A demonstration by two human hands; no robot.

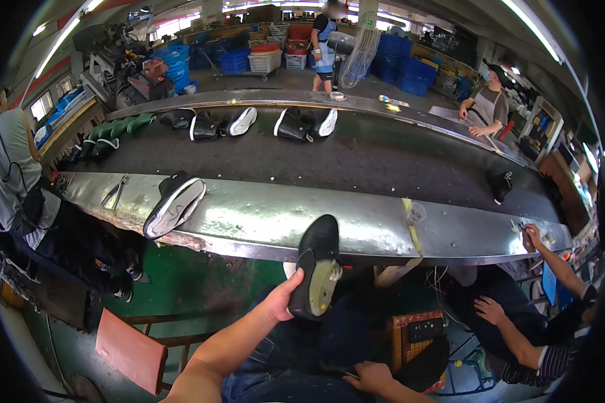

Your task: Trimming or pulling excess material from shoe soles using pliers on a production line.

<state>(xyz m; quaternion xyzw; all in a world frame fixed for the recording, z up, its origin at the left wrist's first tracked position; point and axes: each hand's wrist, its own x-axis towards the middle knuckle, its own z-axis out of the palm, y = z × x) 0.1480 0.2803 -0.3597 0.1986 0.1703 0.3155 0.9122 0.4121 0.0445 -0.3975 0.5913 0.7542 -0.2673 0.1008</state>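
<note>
My left hand point(284, 295) is closed on a black shoe point(319, 238), thumb on its side, held upright over my lap at the bench's front edge. Its underside shows a pale yellowish-green patch with a small yellow dot. Low by my lap, my right hand point(371, 377) is closed around something thin and dark that pokes out to its left; its kind is too small to make out. Left of the held shoe, a black shoe with a white sole point(175, 209) lies on its side on the metal bench ledge point(249, 218). A pincer-like tool point(115, 191) rests farther left.
Behind the ledge runs a dark conveyor belt point(249, 158) carrying black shoes point(296, 124) and green shoe forms point(117, 127). A yellow strip point(411, 232) hangs over the ledge. Co-workers sit or stand at left, right and far side. A reddish stool point(131, 349) stands lower left.
</note>
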